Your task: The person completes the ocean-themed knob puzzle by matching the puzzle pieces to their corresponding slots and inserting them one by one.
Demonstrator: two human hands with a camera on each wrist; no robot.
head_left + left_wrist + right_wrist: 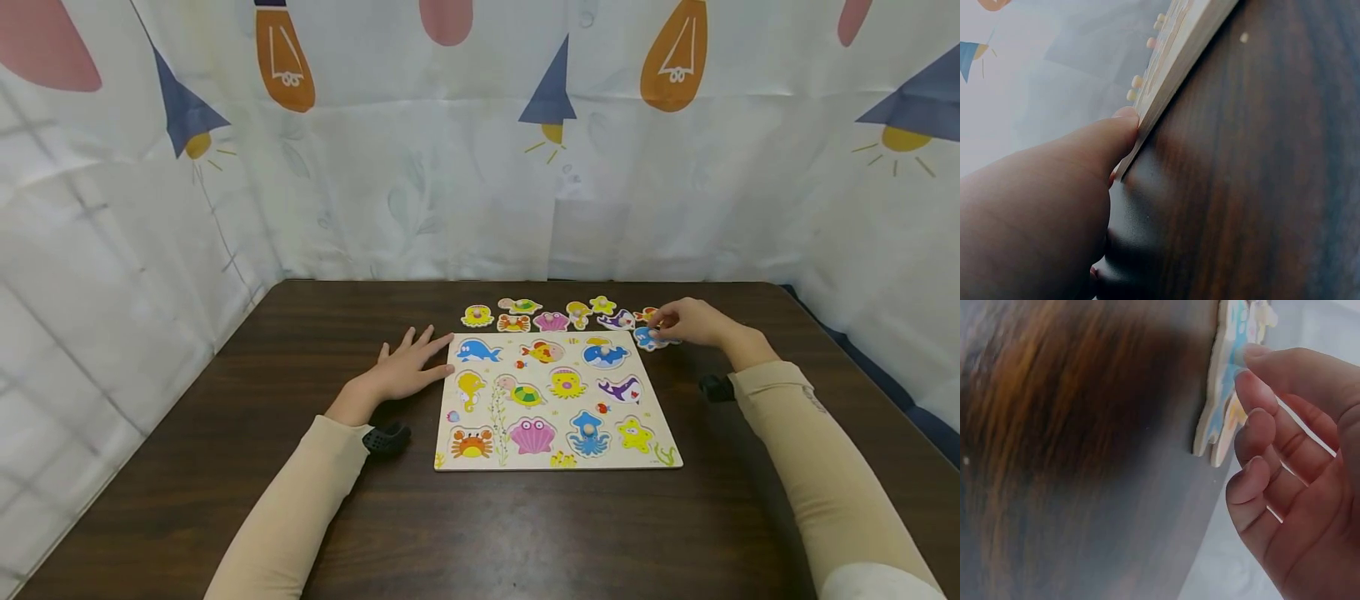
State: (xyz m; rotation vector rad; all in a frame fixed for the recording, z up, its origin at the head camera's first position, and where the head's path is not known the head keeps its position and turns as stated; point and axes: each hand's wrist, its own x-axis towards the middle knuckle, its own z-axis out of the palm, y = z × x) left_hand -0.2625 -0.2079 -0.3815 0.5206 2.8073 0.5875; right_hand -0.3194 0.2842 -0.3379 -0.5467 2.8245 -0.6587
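A wooden sea-animal puzzle board (480, 408) lies flat on the table. My left hand (401, 371) is spread at its upper left corner, with the thumb (1116, 128) against the board's edge. My right hand (690, 322) is just beyond the upper right corner, thumb and index fingertip pinching the knob of a blue puzzle piece (643, 337). In the right wrist view this blue piece (1229, 369) lies low by the table, its knob hidden by the fingertips. Knobbed whale (617, 360) and squid (577, 442) pieces sit in the board.
Loose knobbed pieces line the board's far edge, among them an octopus (477, 316), a turtle (510, 306), a crab (513, 323), a pink shell (551, 322) and a starfish (602, 305). A patterned curtain (480, 192) hangs behind the dark wooden table (540, 533).
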